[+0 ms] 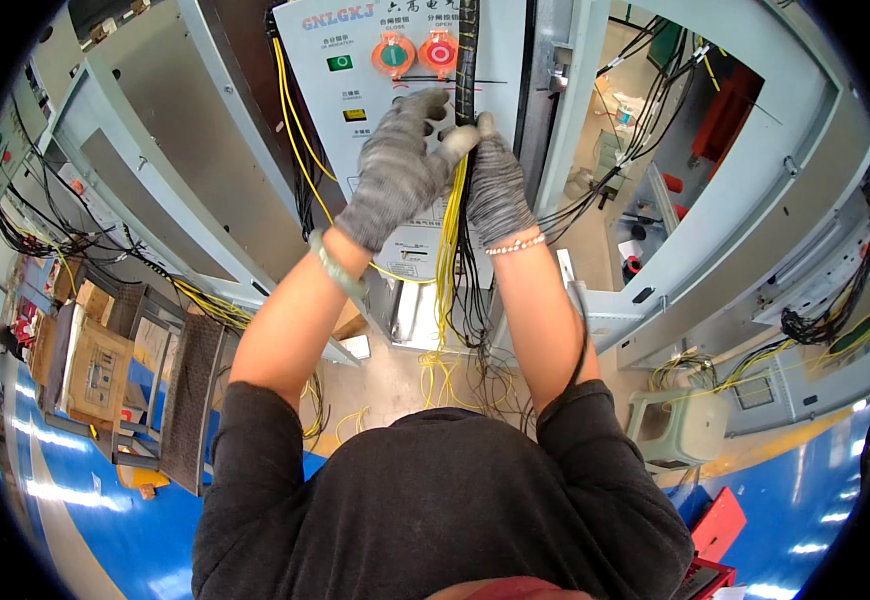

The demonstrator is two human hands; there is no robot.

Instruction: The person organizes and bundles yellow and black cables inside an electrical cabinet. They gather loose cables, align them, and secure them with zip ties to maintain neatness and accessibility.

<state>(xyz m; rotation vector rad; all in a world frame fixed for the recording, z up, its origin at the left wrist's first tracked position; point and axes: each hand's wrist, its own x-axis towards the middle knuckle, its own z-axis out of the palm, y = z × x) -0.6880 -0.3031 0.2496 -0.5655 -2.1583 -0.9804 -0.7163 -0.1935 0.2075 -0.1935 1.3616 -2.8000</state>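
Note:
A long bundle of wires hangs down the front of a pale grey cabinet panel (305,85). Its upper part is a black wrapped sleeve (466,70); below my hands, loose yellow wires (448,250) and black wires (470,285) fan out. My right hand (498,185), in a grey knit glove, closes on the bundle from the right, thumb up. From the left, my gloved left hand (400,165) meets it with thumb and forefinger at the sleeve's lower end; its other fingers curl over the panel. The fingertips behind the bundle are hidden.
Above my hands the panel carries a green push button (393,56) and a red push button (439,54). Open cabinet frames with hanging black cables (645,130) stand at both sides. A pale green stool (677,425) is at right, a metal step platform (193,400) at left.

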